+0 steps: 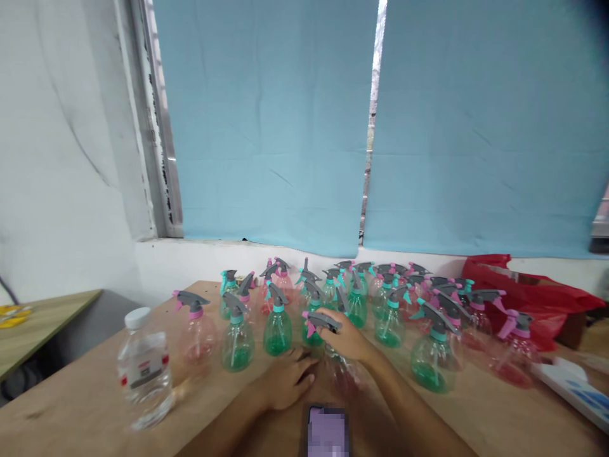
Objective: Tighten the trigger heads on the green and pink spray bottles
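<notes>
My right hand (347,336) is wrapped around the neck of a clear pink spray bottle (343,374), just under its grey head with a pink trigger. The bottle tilts slightly and its base is blurred. To its left, my left hand (288,379) lies on the tabletop with fingers stretched out, holding nothing. Just beyond it stand a green spray bottle (277,330) and another green spray bottle (238,346), both with teal collars. A pink spray bottle (197,336) is farther left. Right of my right arm sits a larger-looking green spray bottle (432,362).
Several more pink and green spray bottles crowd the back of the wooden table (85,393). A capped water bottle (145,371) stands at left, a phone (327,435) lies in front. A red plastic bag (537,298) and a white-and-blue item (578,387) are at right.
</notes>
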